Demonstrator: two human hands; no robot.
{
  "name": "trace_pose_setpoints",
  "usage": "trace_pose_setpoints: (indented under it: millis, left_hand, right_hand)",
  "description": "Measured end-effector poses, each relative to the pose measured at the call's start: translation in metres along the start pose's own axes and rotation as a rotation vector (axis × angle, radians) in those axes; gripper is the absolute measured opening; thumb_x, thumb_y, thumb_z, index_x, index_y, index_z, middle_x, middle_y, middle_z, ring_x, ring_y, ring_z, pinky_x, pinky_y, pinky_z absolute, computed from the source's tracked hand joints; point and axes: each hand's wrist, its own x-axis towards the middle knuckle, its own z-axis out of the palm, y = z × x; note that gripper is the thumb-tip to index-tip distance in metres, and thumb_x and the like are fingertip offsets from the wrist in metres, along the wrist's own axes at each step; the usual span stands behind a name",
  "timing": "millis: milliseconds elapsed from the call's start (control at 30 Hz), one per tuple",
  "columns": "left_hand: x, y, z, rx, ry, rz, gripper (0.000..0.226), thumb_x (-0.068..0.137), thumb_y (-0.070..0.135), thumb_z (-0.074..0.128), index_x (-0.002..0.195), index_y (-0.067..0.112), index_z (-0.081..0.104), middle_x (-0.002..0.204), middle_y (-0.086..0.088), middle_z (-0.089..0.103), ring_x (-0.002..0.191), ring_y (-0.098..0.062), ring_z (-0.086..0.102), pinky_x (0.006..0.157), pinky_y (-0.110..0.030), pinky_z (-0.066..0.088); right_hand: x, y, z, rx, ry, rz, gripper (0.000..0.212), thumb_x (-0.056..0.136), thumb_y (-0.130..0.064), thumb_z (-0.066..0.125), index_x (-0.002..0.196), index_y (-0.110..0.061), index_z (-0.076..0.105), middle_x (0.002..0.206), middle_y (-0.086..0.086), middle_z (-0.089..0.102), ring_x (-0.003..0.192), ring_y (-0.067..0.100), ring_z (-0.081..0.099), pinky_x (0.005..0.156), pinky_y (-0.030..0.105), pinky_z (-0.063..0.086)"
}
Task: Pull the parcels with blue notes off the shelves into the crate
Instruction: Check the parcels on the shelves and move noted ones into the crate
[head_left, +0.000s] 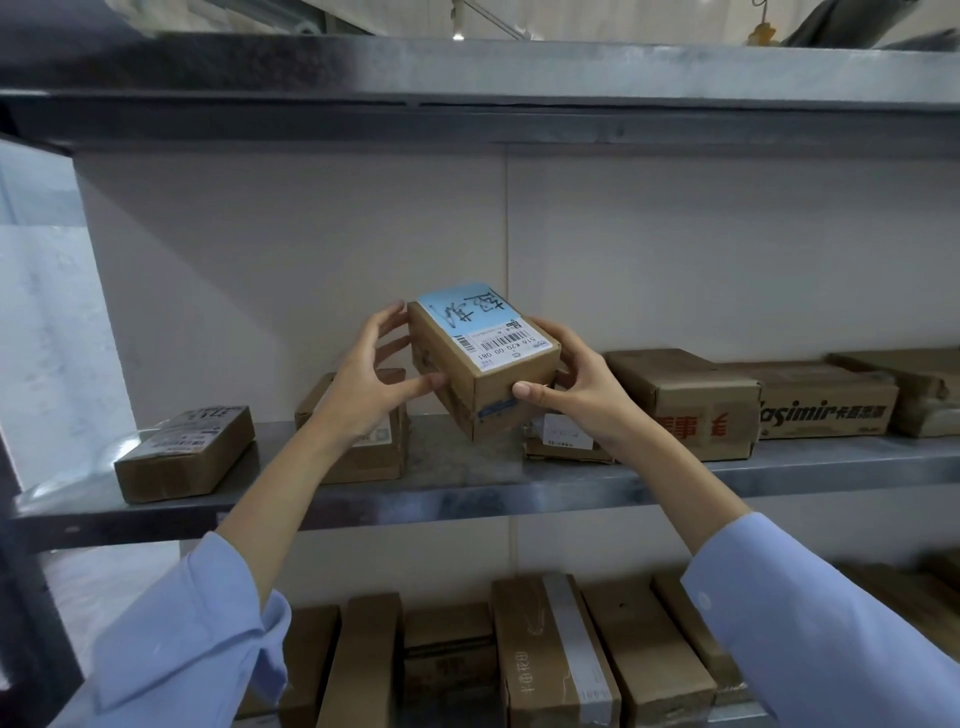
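A small brown cardboard parcel (483, 364) with a blue note (460, 306) and a white barcode label on top is held tilted above the middle shelf (467, 493). My right hand (571, 384) grips its right end, thumb on the front face. My left hand (369, 374) touches its left side, fingers spread and thumb under the near edge. No crate is in view.
Other brown parcels lie on the same shelf: one at the left (184, 452), one behind my left wrist (374, 457), several at the right (691, 400). Several more parcels (561, 654) stand on the shelf below. A metal shelf (467, 93) runs overhead.
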Motion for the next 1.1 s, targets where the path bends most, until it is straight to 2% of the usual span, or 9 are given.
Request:
trace_pose_setpoints:
  millis: [233,400,533,633,733,800,933,1000,1100]
  left_hand:
    - [0.002,-0.008,-0.001,0.013,0.086,0.015,0.093,0.062,0.040,0.083,0.143,0.024,0.041,0.142,0.005,0.048,0.130,-0.014,0.047,0.108,-0.035,0.043]
    - [0.002,-0.011,0.002,-0.017,0.185,0.038,0.072,0.073,0.018,0.083,0.135,0.020,0.046,0.135,0.000,0.052,0.122,-0.013,0.051,0.087,-0.011,0.049]
    - [0.002,-0.015,-0.001,0.004,0.243,0.059,0.066,0.075,0.017,0.082,0.130,0.018,0.046,0.135,0.001,0.052,0.125,-0.011,0.049,0.098,-0.029,0.051]
    - [0.001,-0.016,-0.002,-0.004,0.244,0.070,0.061,0.077,0.018,0.081,0.127,0.020,0.046,0.134,0.005,0.053,0.123,-0.008,0.050,0.098,-0.031,0.051]
    - [-0.001,-0.017,-0.001,0.016,0.267,0.091,0.057,0.079,0.018,0.079,0.126,0.022,0.046,0.132,0.007,0.055,0.122,-0.005,0.051,0.097,-0.025,0.050]
    - [-0.002,-0.016,0.000,0.040,0.300,0.102,0.057,0.079,0.019,0.079,0.126,0.022,0.046,0.132,0.007,0.056,0.121,-0.007,0.052,0.094,-0.018,0.048]
    - [-0.002,-0.014,0.003,0.067,0.341,0.114,0.062,0.081,0.018,0.078,0.135,0.020,0.047,0.135,0.006,0.055,0.117,-0.003,0.051,0.093,-0.014,0.044]
    - [-0.002,-0.014,0.004,0.076,0.352,0.101,0.061,0.083,0.020,0.076,0.136,0.021,0.048,0.136,0.005,0.055,0.115,-0.003,0.051,0.096,-0.022,0.047]
    - [-0.004,-0.016,0.005,0.047,0.340,0.086,0.056,0.083,0.021,0.076,0.133,0.023,0.050,0.135,0.006,0.056,0.118,-0.004,0.052,0.096,-0.044,0.053]
  right_hand:
    - [0.001,-0.001,-0.003,-0.063,0.050,-0.044,0.073,0.072,-0.029,0.079,0.137,-0.022,0.049,0.133,-0.003,0.059,0.127,0.016,0.054,0.100,0.045,0.051]
    - [0.006,0.004,-0.003,-0.114,0.173,-0.088,0.062,0.074,-0.019,0.083,0.129,-0.017,0.055,0.125,-0.001,0.063,0.119,0.014,0.060,0.098,0.043,0.053]
    - [0.007,0.005,-0.001,-0.183,0.280,-0.117,0.059,0.073,-0.022,0.084,0.125,-0.020,0.057,0.121,-0.009,0.064,0.113,0.010,0.061,0.090,0.041,0.057]
    - [0.008,0.004,0.000,-0.206,0.324,-0.126,0.055,0.073,-0.025,0.084,0.121,-0.021,0.057,0.121,-0.011,0.063,0.110,0.008,0.062,0.085,0.034,0.058]
    - [0.007,0.003,0.003,-0.192,0.301,-0.136,0.043,0.080,-0.017,0.079,0.118,-0.017,0.058,0.118,-0.008,0.064,0.104,0.012,0.066,0.081,0.030,0.059]
    - [0.007,0.003,0.005,-0.194,0.280,-0.149,0.040,0.085,-0.014,0.074,0.122,-0.014,0.057,0.120,-0.006,0.063,0.105,0.013,0.066,0.084,0.034,0.059]
    - [0.006,0.001,0.008,-0.149,0.198,-0.126,0.041,0.096,-0.027,0.060,0.135,-0.017,0.053,0.132,-0.006,0.061,0.116,0.009,0.061,0.095,0.036,0.055]
    - [0.004,-0.001,0.011,-0.127,0.159,-0.111,0.053,0.093,-0.040,0.057,0.140,-0.017,0.049,0.137,-0.005,0.057,0.120,0.006,0.058,0.097,0.033,0.054]
    - [0.004,-0.001,0.014,-0.166,0.148,-0.107,0.071,0.082,-0.047,0.065,0.145,-0.020,0.043,0.142,-0.007,0.053,0.123,-0.002,0.052,0.098,0.023,0.050]
